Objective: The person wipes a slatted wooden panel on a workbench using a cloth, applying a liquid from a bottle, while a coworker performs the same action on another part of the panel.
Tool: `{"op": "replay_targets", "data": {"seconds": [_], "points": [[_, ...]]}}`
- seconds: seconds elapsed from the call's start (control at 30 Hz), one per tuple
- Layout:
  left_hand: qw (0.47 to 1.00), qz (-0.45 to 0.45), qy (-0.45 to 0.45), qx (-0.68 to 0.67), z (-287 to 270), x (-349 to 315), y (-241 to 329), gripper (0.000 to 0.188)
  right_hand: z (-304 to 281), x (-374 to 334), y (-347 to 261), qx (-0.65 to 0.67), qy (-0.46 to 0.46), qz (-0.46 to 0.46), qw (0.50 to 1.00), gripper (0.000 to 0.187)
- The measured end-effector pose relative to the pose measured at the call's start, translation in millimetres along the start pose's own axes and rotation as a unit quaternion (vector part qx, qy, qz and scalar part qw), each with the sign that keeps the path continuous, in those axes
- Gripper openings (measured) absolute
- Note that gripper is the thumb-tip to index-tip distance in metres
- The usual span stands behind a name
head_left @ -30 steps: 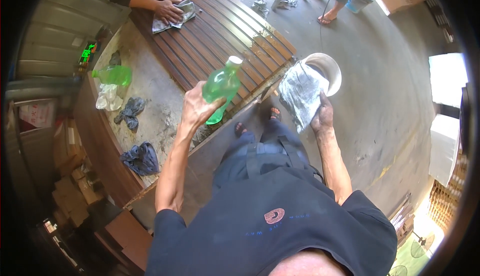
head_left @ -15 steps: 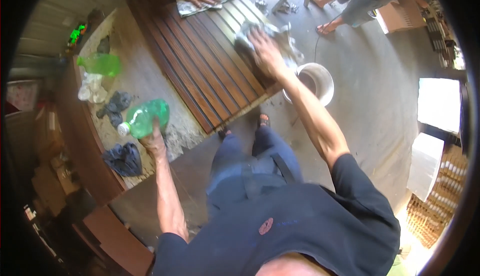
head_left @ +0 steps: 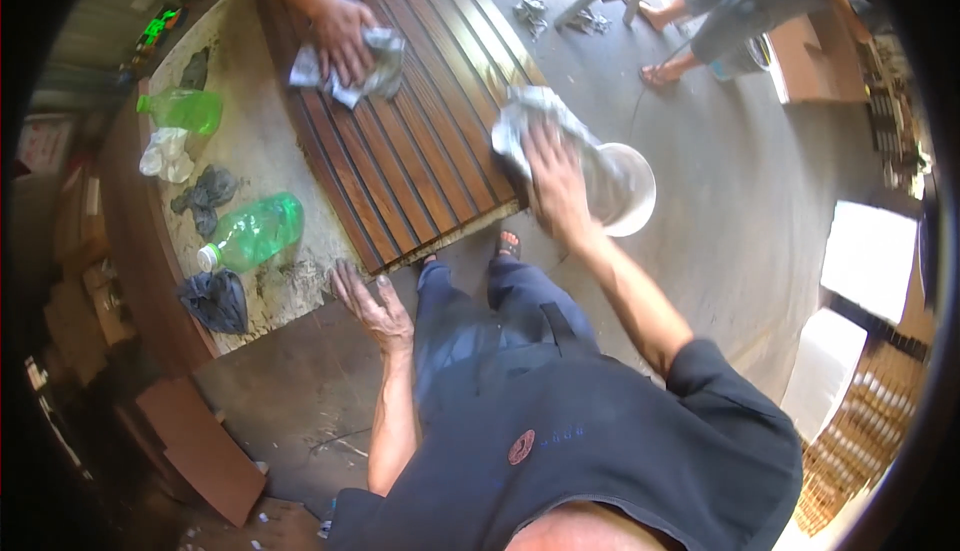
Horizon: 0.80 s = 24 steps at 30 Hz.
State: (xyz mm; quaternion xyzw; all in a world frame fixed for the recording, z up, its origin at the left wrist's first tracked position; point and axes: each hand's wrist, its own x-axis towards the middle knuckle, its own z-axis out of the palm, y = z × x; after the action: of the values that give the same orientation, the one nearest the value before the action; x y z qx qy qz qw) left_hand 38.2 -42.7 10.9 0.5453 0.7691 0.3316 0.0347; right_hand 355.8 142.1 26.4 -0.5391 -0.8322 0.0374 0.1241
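Brown slatted wooden panel (head_left: pixel 400 151) lies on the worktable. At its right edge, my right hand (head_left: pixel 555 171) presses over a crumpled grey-white rag (head_left: pixel 530 103), part of which drapes past the corner. My left hand (head_left: pixel 375 309), its fingertips darkened, hovers at the table's near edge with fingers spread and nothing in them. Beyond that hand, a green clear bottle (head_left: pixel 258 233) with a white cap lies on its side on the table. Across the panel, a co-worker's hand (head_left: pixel 345 43) rests on another rag (head_left: pixel 380 69).
A second green bottle (head_left: pixel 190 109), a white crumpled bag (head_left: pixel 167 155) and dark crumpled plastic (head_left: pixel 207 196) lie on the table's left side (head_left: pixel 285 286). A white bucket (head_left: pixel 635 196) stands by the panel's right corner. Another person's legs (head_left: pixel 690 51) are at upper right.
My left hand has let go of the green bottle and drawn back right and nearer. My right hand and rag shifted slightly nearer. The co-worker's hand and rag came down the panel.
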Motion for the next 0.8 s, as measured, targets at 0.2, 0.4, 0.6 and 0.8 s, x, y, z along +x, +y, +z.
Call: {"op": "replay_targets", "data": {"seconds": [0.2,0.4,0.6,0.8], "points": [[0.998,0.018,-0.032,0.059,23.9,19.6,16.2,0.069,0.6,85.1,50.9,0.033,0.031,-0.044,0.998,0.071],[0.997,-0.005,0.005,0.078,20.3,2.5,-6.6,0.072,11.3,-15.0,-17.0,0.067,-0.025,-0.114,0.991,0.068],[0.997,0.04,0.01,0.067,41.7,20.5,12.4,0.069,-8.6,127.0,66.4,0.059,0.016,-0.083,0.995,0.071],[0.995,0.016,0.021,0.097,30.8,-1.1,-1.4,0.069,-0.7,6.2,31.2,0.108,-0.05,-0.071,0.99,0.079]]}}
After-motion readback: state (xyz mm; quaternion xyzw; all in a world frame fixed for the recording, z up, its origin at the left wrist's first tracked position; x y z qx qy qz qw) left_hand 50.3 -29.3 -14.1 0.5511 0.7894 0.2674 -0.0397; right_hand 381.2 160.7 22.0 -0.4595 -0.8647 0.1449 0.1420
